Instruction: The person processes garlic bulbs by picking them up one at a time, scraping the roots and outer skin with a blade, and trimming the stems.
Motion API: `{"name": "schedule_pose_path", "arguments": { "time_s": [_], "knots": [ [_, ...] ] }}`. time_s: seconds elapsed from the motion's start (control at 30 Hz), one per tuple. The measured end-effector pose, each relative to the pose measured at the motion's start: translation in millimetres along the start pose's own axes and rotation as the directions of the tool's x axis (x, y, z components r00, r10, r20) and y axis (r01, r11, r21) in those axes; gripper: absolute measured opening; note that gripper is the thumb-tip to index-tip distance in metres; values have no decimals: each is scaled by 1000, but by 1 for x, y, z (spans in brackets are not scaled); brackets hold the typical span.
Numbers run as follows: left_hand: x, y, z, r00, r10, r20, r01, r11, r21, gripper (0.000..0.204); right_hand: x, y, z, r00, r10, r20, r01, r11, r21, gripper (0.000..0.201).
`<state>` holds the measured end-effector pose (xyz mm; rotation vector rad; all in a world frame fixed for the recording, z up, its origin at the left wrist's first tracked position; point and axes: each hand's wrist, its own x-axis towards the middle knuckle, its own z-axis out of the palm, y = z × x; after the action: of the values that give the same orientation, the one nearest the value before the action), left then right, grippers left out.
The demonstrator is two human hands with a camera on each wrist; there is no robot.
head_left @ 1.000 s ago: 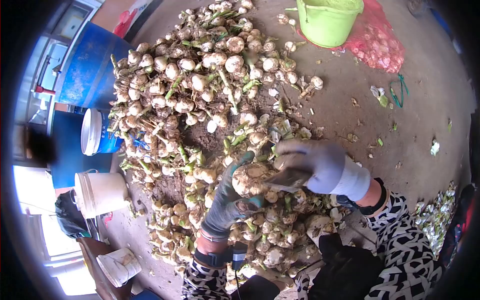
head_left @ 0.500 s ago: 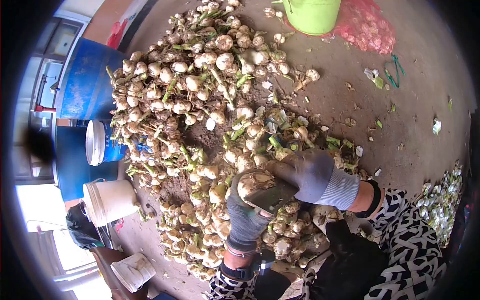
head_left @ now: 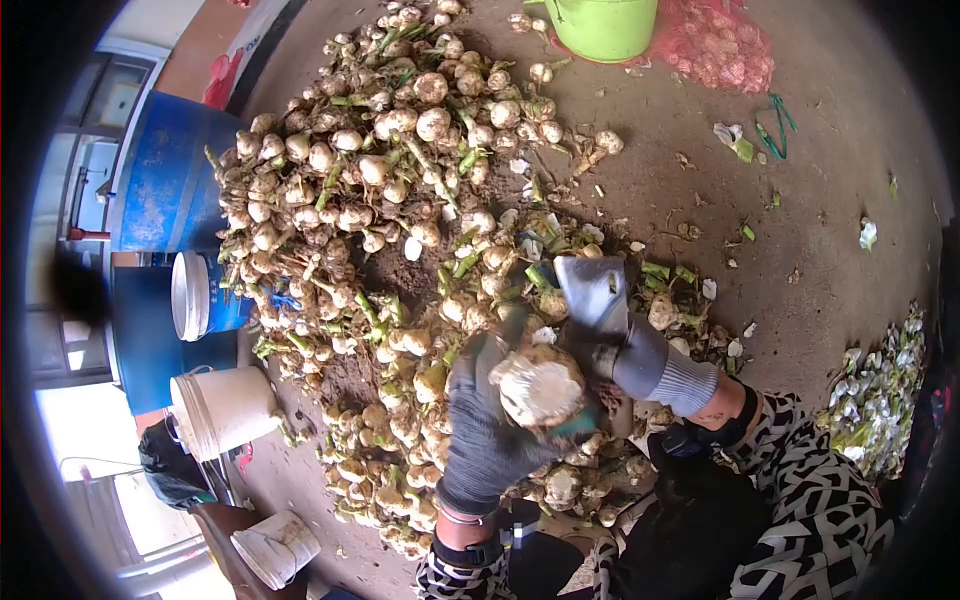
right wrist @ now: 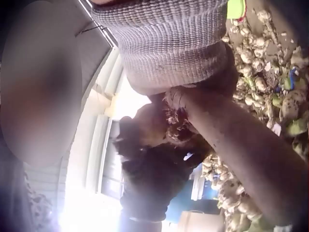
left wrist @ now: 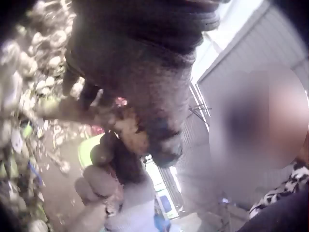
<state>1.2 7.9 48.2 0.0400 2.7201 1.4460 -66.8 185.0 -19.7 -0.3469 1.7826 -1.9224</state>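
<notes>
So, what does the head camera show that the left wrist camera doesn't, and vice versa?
Head view only: the pale cut face of the bulb in the left hand, the metal blade at the right hand, and a green cord loop.

Left wrist view only: ridged grey panels.

Both: the two gloved hands, heaped bulbs on the floor and the lime-green bucket.

Head view: our left hand [head_left: 478, 428] sits at 6 o'clock, curled in a grip; our right hand [head_left: 632, 355], blurry, grips at 4 o'clock, right forearm [head_left: 720, 408] also at 4.
</notes>
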Motion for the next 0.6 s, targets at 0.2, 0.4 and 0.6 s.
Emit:
{"name": "schedule_pose_path", "arguments": {
  "time_s": [0.2,0.4,0.6],
  "knots": [
    [-15,3,15,912,-409,-18,224,536,-814,75,4,-21,-2,893,-444,79,451,883,-131,41],
    [-22,5,3,994,-31,-104,-54,686,-725,64,34,11,-24,960,160,230,92,596,-798,29],
    [-5,-56,-74,976,-169,140,187,975,-121,35,169,33,-32,957,288,38,-51,297,-954,28]
  ]
}}
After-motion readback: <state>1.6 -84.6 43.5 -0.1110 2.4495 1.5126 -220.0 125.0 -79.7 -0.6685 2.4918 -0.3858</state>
